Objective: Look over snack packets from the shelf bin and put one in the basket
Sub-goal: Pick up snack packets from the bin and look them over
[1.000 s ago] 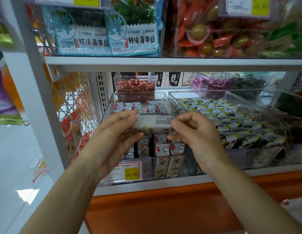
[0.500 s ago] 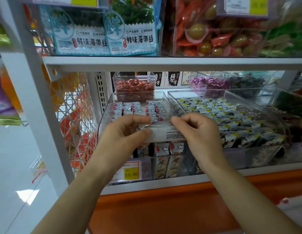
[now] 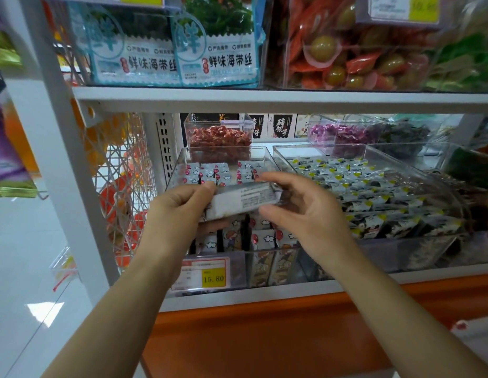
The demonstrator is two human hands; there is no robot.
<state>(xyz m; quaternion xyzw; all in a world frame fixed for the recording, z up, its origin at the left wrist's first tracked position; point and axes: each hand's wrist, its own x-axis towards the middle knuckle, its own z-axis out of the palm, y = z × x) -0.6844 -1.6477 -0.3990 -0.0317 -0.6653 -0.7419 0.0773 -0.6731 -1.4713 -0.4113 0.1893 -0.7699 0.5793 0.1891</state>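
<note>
A small grey-white snack packet (image 3: 242, 201) with fine print on its back is held flat between both hands, above the clear shelf bin (image 3: 245, 264). My left hand (image 3: 177, 214) grips its left end with thumb on top. My right hand (image 3: 300, 211) pinches its right end. The bin below is full of matching packets with red and white cartoon prints, standing in rows. No basket is in view.
A yellow price tag (image 3: 213, 278) reading 15.80 is on the bin's front. A second clear bin (image 3: 417, 252) of black-and-yellow packets stands to the right. A tub of red sweets (image 3: 219, 141) sits behind. The upper shelf (image 3: 264, 100) overhangs; a wire rack (image 3: 122, 186) hangs left.
The packet has been turned over between my hands, so its printed back now faces up and tilts. Both hands have stayed over the bin, drawn slightly nearer to me.
</note>
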